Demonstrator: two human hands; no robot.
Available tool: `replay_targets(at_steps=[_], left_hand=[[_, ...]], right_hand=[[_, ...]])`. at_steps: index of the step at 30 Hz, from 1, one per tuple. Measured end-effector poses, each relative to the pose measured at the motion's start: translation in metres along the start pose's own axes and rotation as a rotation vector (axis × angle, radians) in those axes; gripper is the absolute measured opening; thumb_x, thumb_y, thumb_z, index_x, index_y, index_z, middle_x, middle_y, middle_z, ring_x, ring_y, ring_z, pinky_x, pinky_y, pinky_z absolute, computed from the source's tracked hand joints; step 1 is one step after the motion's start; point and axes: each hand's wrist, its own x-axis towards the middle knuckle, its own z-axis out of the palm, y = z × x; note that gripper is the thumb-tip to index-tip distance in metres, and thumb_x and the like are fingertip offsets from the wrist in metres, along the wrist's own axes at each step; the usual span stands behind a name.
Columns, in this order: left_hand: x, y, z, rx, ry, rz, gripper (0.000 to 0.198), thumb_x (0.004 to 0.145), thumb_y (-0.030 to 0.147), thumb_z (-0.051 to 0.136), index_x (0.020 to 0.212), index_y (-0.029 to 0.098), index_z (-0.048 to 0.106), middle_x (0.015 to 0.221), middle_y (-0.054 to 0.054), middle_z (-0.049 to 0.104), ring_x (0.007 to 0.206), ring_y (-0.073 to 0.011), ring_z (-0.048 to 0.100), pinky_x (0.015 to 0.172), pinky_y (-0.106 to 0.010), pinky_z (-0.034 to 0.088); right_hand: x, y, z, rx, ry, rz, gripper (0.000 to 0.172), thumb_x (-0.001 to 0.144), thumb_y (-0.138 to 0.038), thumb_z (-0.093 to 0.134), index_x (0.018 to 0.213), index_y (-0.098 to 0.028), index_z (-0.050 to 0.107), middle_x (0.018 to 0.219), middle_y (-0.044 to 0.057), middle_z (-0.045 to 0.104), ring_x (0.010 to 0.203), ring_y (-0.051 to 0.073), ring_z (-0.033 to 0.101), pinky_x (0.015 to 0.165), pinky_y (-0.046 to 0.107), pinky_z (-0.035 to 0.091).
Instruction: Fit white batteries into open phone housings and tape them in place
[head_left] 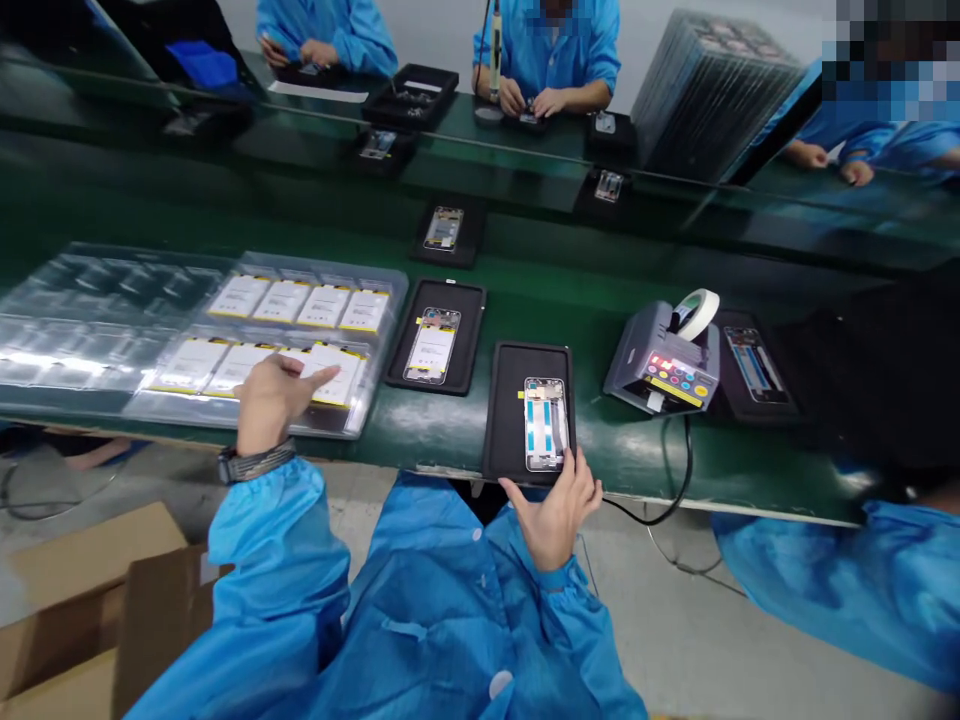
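My left hand (pixel 274 395) reaches over a clear plastic tray (pixel 360 415) holding several white phone batteries with yellow edges. Thumb and forefinger close on one phone battery (pixel 336 375), which lies slightly askew over its neighbours. At the table's front edge, my right hand (pixel 555 510) grips the near right corner of a black tray (pixel 506 420), thumb along the front and fingers at the right side. In that tray lies an open phone frame (pixel 546 425) with blue-and-white strips in its battery bay. Another black tray (pixel 471 350) beside it bears a phone (pixel 433 345) with a white battery in place.
To the right stand a grey device (pixel 664 360) with lit buttons, a roll of tape (pixel 697 312) and another phone tray (pixel 754 365). More phone trays (pixel 446 232) lie farther back. Co-workers sit across and at right. A cardboard box (pixel 97 600) is on the floor.
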Motion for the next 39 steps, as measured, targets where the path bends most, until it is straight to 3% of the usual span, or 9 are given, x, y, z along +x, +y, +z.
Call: replay_targets(at_steps=[5,8,11,14,16,19,24,29,39], left_hand=[[-0.026,0.013,-0.020,-0.269,0.054,0.066,0.046,0.071,0.066,0.067,0.099,0.031,0.060,0.099,-0.011,0.075,0.105,-0.0456,0.071,0.093,-0.064,0.056],[-0.059,0.035,-0.009,-0.572,0.002,0.112,0.046,0.071,0.067,0.073,0.100,0.036,0.055,0.100,-0.003,0.078,0.102,-0.0405,0.073,0.087,-0.061,0.060],[-0.108,0.073,0.034,-0.897,-0.314,0.176,0.067,0.058,0.064,0.085,0.106,0.027,0.057,0.091,-0.004,0.079,0.088,-0.0328,0.077,0.080,-0.051,0.064],[-0.157,0.110,0.090,-1.068,-0.763,0.178,0.074,0.054,0.058,0.092,0.104,0.017,0.057,0.082,-0.007,0.078,0.072,-0.0246,0.076,0.068,-0.037,0.063],[-0.178,0.127,0.118,-1.087,-0.890,0.175,0.071,0.057,0.055,0.092,0.103,0.016,0.055,0.079,-0.007,0.077,0.061,-0.0198,0.072,0.053,-0.028,0.058],[-0.185,0.138,0.138,-1.044,-0.867,0.228,0.058,0.068,0.048,0.088,0.100,0.018,0.051,0.081,-0.005,0.076,0.053,-0.0156,0.065,0.040,-0.022,0.048],[-0.169,0.144,0.143,-0.815,-0.798,0.404,0.030,0.077,0.030,0.079,0.089,0.019,0.054,0.076,0.000,0.068,0.051,-0.0134,0.060,0.041,-0.023,0.047],[-0.165,0.149,0.140,-0.762,-0.656,0.466,0.021,0.068,0.014,0.080,0.084,0.017,0.067,0.086,-0.002,0.066,0.063,-0.0116,0.058,0.059,-0.024,0.051],[-0.174,0.166,0.136,-0.920,-0.680,0.398,0.019,0.073,0.012,0.074,0.091,0.014,0.071,0.082,-0.003,0.071,0.079,-0.0161,0.066,0.075,-0.026,0.054]], right_hand=[[0.008,-0.004,-0.008,-0.002,-0.022,0.021,0.102,0.087,-0.085,0.055,0.148,-0.004,0.045,0.145,0.033,0.049,0.134,0.045,0.045,0.113,0.066,0.026],[0.030,0.005,-0.024,0.091,-0.098,-0.031,0.077,0.096,-0.073,0.055,0.141,-0.011,0.054,0.138,0.024,0.057,0.127,0.037,0.051,0.109,0.055,0.038],[0.061,0.019,-0.036,0.145,-0.148,-0.105,0.049,0.104,-0.057,0.052,0.127,-0.016,0.064,0.134,0.019,0.060,0.125,0.033,0.054,0.105,0.048,0.043],[0.079,0.025,-0.036,0.069,-0.170,-0.158,0.037,0.106,-0.045,0.048,0.116,-0.016,0.069,0.135,0.020,0.060,0.127,0.035,0.052,0.105,0.050,0.044],[0.077,0.023,-0.031,0.011,-0.170,-0.165,0.035,0.106,-0.037,0.046,0.119,-0.014,0.069,0.141,0.022,0.057,0.131,0.036,0.049,0.106,0.053,0.043],[0.059,0.018,-0.019,0.004,-0.161,-0.129,0.041,0.106,-0.029,0.041,0.137,-0.012,0.062,0.153,0.023,0.048,0.143,0.037,0.040,0.113,0.056,0.039],[0.036,0.014,0.000,0.172,-0.179,-0.003,0.053,0.107,-0.029,0.034,0.155,-0.011,0.046,0.166,0.023,0.035,0.157,0.035,0.025,0.120,0.061,0.030],[0.038,0.013,0.009,0.341,-0.193,0.116,0.060,0.100,-0.031,0.038,0.156,-0.010,0.045,0.169,0.023,0.029,0.160,0.034,0.019,0.125,0.064,0.018],[0.045,0.021,0.005,0.537,-0.247,0.209,0.064,0.096,-0.045,0.046,0.151,-0.012,0.053,0.170,0.020,0.030,0.161,0.033,0.017,0.128,0.060,0.011]])
